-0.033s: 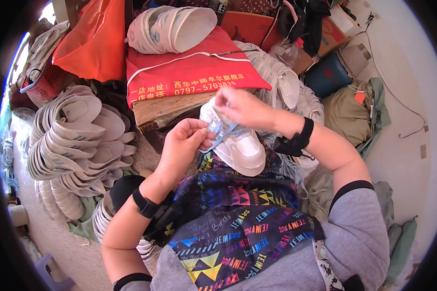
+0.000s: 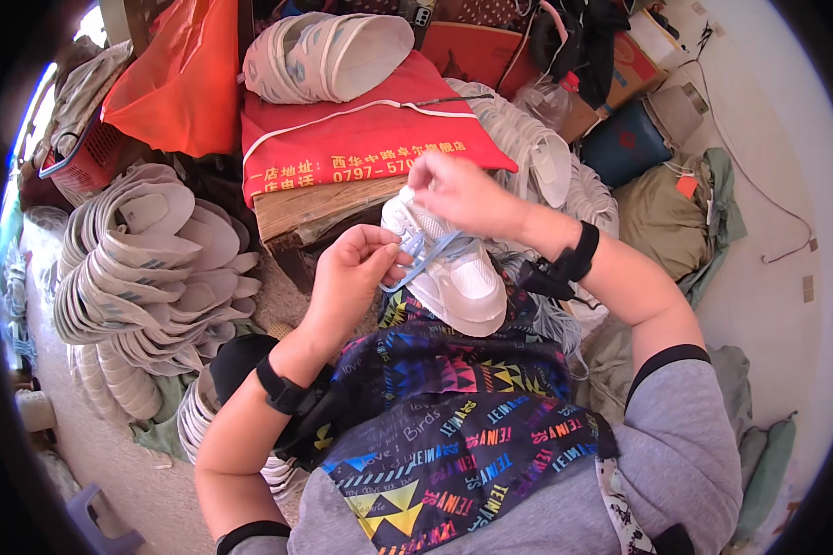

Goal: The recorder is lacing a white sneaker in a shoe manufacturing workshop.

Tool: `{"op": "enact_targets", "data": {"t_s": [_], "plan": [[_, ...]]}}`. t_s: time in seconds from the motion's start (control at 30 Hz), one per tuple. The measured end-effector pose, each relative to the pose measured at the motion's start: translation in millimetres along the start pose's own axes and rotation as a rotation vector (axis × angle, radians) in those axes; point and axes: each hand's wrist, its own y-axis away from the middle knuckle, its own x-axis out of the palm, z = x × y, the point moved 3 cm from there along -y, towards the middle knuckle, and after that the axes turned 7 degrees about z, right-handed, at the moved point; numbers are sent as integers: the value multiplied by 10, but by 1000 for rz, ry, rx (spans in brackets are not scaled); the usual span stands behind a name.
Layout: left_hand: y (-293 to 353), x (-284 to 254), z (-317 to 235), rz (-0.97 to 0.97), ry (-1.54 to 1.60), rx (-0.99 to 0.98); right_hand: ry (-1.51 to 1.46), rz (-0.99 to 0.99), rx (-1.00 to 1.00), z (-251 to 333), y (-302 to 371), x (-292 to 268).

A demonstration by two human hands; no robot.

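A white shoe upper [image 2: 470, 289] rests over my lap, its rounded toe toward me, against the front of a wooden bench [image 2: 333, 205]. Light blue shoelace [image 2: 428, 266] is threaded partway through its eyelets and lies in loops across it. On the shoe's left side, my left hand [image 2: 354, 268] pinches this lace between thumb and fingers. My right hand [image 2: 467, 199] hovers above the shoe's far end, fingertips closed together. Whatever those fingertips grip is too small or hidden to make out.
Nested white uppers [image 2: 329, 57] lie on the bench's red cloth [image 2: 342, 139]. Stacked uppers [image 2: 148, 259] crowd the floor at left, and more uppers [image 2: 528, 148] stand behind the bench. Loose blue laces [image 2: 555, 319] hang at my right. A blue bucket [image 2: 627, 139] stands at far right.
My right hand has shifted slightly up and left, away from the shoe. My left hand keeps its pinch on the lace, and the shoe stays in place.
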Motion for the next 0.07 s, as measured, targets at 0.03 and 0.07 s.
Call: {"op": "enact_targets", "data": {"t_s": [0.03,0.07], "plan": [[-58,24,20,3,-126,75,-36,-56,-36,44,-70,-66],[-115,52,21,7,-254,146,-172,-46,102,117,-123,-100]]}}
